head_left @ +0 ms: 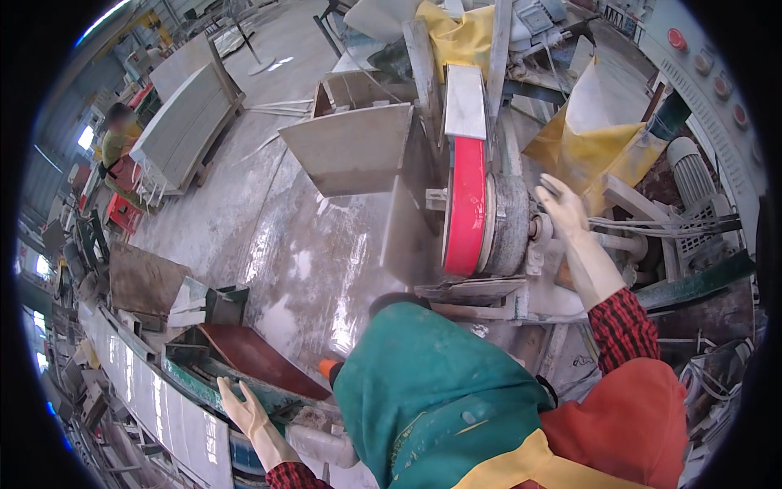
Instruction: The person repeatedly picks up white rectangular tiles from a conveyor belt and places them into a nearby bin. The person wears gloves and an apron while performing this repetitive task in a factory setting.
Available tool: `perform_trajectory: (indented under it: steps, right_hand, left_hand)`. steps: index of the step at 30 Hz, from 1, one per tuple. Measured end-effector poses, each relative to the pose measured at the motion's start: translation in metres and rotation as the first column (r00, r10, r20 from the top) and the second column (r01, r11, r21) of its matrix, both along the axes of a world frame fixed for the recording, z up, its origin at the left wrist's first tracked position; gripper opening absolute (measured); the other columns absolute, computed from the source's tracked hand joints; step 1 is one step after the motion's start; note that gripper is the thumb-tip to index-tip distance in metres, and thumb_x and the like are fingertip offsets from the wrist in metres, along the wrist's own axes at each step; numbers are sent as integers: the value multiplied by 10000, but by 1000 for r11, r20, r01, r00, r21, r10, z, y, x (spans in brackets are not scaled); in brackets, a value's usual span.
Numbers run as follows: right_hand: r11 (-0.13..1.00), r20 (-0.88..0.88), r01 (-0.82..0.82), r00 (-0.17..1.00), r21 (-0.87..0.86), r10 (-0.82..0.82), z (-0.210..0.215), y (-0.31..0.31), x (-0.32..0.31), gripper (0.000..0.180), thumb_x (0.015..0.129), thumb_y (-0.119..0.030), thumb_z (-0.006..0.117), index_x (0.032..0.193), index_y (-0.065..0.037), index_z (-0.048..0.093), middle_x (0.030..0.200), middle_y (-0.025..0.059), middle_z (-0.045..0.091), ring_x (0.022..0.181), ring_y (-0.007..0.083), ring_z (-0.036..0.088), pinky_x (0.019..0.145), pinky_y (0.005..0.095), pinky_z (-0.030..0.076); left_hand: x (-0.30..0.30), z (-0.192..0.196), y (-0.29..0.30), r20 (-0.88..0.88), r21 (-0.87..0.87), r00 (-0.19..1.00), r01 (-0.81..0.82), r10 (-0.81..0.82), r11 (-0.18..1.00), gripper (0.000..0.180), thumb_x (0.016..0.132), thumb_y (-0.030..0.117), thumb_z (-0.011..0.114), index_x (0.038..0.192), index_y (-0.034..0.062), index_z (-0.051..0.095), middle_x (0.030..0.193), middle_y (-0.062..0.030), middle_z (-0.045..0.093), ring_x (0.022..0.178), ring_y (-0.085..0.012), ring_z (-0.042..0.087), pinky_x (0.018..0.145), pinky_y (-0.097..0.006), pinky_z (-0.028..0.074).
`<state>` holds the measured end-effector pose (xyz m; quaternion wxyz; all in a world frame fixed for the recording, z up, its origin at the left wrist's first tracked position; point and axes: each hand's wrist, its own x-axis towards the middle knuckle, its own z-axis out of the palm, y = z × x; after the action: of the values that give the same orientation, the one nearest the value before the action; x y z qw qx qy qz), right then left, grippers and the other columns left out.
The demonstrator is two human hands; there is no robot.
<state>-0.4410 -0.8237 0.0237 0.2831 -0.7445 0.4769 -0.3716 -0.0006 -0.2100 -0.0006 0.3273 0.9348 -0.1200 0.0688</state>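
Head view: the right hand (564, 204) is raised just beside the grey wheel (507, 228) of a belt machine, on its right side, with the fingers extended and apart and no object seen in them; whether they touch any machine part cannot be told. The red belt (466, 204) runs upright around the wheel assembly near the middle of the view, to the left of this hand, its upper end passing beneath a white cover (465, 102). The left hand (248, 414) is at the lower left, its fingers spread and gripping nothing visible, at the edge of a green metal rail (191, 379); contact with the rail cannot be confirmed. A long white slab (155, 399) lies along the outer side of that rail, and a reddish-brown board (257, 359) slopes on its inner side. Left of the belt, a grey panel (350, 151) leans at a tilt over the wet floor (281, 244). Yellow sheeting (460, 37) hangs behind the cover. A ribbed motor (692, 171) is at the right, below a control panel (709, 65) with red buttons. Another person (122, 151) is well apart at the far left.
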Motion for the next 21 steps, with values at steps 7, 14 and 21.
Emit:
perform_trajectory:
  steps: [7,14,21]
  right_hand:
    - [965,-285,-98,958,-242,26,22,-22,168,643,864,-434,721,1380,-75,586,1410,189,580,1300,348,558,1083,424,458]
    - [967,-634,-22,759,-254,-149,29,-93,204,660,978,-525,534,1488,-108,492,1512,170,497,1392,335,461,1179,412,348]
    - [929,-687,-64,692,-365,-222,-76,-180,203,659,1029,-586,411,1452,-90,507,1482,187,497,1302,445,490,1115,482,381]
  left_hand:
    - [-19,-23,38,94,432,995,-59,21,900,685,873,229,703,1476,18,456,1464,-318,464,1347,-471,419,1150,-518,314]
    - [-28,9,15,168,379,983,-131,71,916,575,839,263,724,1340,39,553,1332,-294,568,1248,-468,510,1093,-537,384]
    - [-36,9,19,119,345,987,-141,106,928,525,863,220,705,1333,49,543,1356,-317,550,1297,-498,473,1122,-539,366]
